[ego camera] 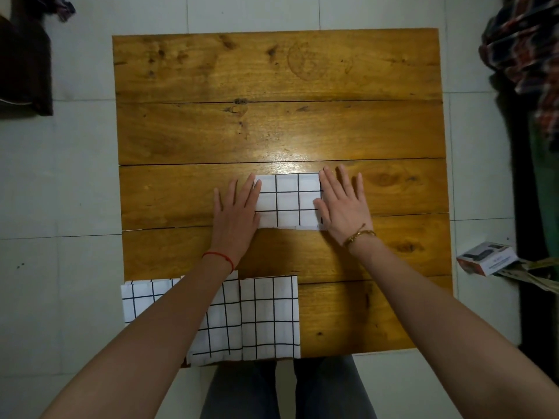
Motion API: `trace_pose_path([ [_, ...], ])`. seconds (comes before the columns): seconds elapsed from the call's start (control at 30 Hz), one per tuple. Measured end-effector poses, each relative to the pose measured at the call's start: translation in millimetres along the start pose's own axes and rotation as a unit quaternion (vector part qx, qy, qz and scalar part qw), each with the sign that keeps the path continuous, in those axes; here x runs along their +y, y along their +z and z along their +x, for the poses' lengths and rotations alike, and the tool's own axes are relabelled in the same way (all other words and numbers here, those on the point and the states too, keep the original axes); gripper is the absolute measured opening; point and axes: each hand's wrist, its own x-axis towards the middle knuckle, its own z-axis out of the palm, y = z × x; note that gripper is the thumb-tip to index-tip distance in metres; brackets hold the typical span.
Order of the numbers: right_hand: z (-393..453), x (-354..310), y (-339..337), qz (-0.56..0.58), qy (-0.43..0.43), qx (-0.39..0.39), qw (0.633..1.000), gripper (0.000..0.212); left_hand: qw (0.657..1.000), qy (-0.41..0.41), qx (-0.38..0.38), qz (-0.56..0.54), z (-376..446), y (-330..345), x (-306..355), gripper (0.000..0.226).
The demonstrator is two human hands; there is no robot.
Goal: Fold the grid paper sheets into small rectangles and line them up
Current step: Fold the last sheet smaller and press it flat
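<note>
A folded grid paper rectangle (287,201) lies flat near the middle of the wooden table (272,86). My left hand (236,210) presses flat on its left edge, fingers spread. On its right edge rests my right hand (343,204), also flat with fingers apart. Three folded grid paper pieces lie in a row along the table's near edge: one at the left (142,300), one in the middle (220,325) partly hidden under my left forearm, and one on the right (270,317).
The table stands on a light tiled floor. A small cardboard box (487,257) lies on the floor at the right, beside hanging patterned clothes (526,49). A dark object (24,68) sits at the upper left. My legs show below the table's near edge.
</note>
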Motion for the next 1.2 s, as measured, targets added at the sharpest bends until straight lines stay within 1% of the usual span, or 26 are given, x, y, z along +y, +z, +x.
trace_pose_path([
  [0.07,-3,-8,-3,0.013,-0.021,0.014,1.000,0.060,0.999,0.028,0.026,0.004,-5,-4,2,0.063],
  [0.17,-12,-24,-5,0.001,-0.107,0.025,0.994,0.057,0.993,0.098,0.066,0.022,-19,-1,6,0.054],
  [0.2,-15,-29,-3,-0.002,-0.131,0.020,0.991,0.056,0.991,0.103,0.078,0.023,-25,1,6,0.052],
  [0.3,-24,-44,6,0.003,-0.187,-0.005,0.982,0.055,0.991,0.072,0.110,0.013,-38,7,8,0.049],
  [0.37,-30,-51,13,0.009,-0.222,-0.022,0.975,0.056,0.992,0.071,0.106,0.010,-44,13,10,0.046],
  [0.43,-34,-54,20,0.014,-0.237,-0.035,0.971,0.056,0.993,0.074,0.091,0.018,-49,19,12,0.048],
  [0.53,-41,-47,25,0.025,-0.227,-0.049,0.972,0.056,0.995,0.056,0.083,0.018,-52,24,14,0.052],
  [0.7,-55,-11,24,0.050,-0.205,-0.056,0.976,0.055,0.996,0.042,0.076,0.020,-54,25,15,0.056],
  [0.83,-65,15,19,0.065,-0.183,-0.013,0.981,0.055,0.997,0.016,0.071,-0.018,-54,23,20,0.047],
  [0.9,-62,16,13,0.077,-0.186,0.041,0.979,0.049,0.995,-0.002,0.071,-0.065,-52,18,24,0.037],
  [0.97,-49,12,5,0.096,-0.176,0.118,0.973,0.037,0.988,-0.036,0.079,-0.124,-48,12,29,0.031],
  [1.03,-30,5,-7,0.111,-0.122,0.157,0.974,0.027,0.977,-0.093,0.097,-0.168,-42,6,34,0.025],
  [1.1,-8,-2,-19,0.119,-0.056,0.173,0.976,0.022,0.960,-0.160,0.117,-0.198,-35,2,36,0.021],
  [1.2,22,-6,-29,0.118,-0.010,0.159,0.980,0.018,0.943,-0.233,0.098,-0.217,-28,0,38,0.029],
])
